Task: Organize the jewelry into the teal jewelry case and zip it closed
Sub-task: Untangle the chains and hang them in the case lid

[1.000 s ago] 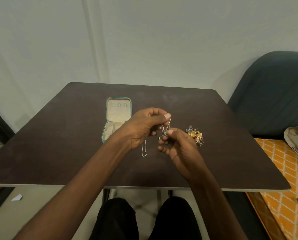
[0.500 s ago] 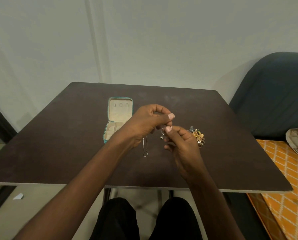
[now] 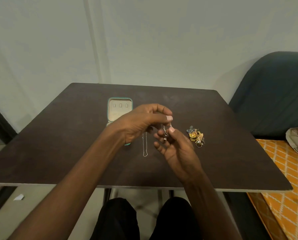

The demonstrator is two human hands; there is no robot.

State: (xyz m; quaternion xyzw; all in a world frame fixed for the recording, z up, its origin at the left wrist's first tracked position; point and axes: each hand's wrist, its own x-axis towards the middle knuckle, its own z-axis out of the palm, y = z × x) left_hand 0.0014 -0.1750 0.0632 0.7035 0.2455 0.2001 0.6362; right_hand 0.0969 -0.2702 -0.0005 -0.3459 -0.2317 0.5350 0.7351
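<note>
The teal jewelry case lies open on the dark table, its cream lid showing three small loops; my left forearm hides most of its lower tray. My left hand pinches the top of a thin silver chain above the table, and a long loop of it hangs down to the tabletop. My right hand pinches a short loop of the same chain just below the left thumb, with a small pendant by its fingers. A heap of gold and dark jewelry sits to the right.
A dark blue chair stands at the table's right. An orange patterned cloth lies lower right with a bundle on it. My legs in black are under the table's near edge. A white wall is behind.
Both hands stayed over the table's middle, working the chain. My right hand's lower fingers have spread open, and the chain loop between the hands now shows more plainly.
</note>
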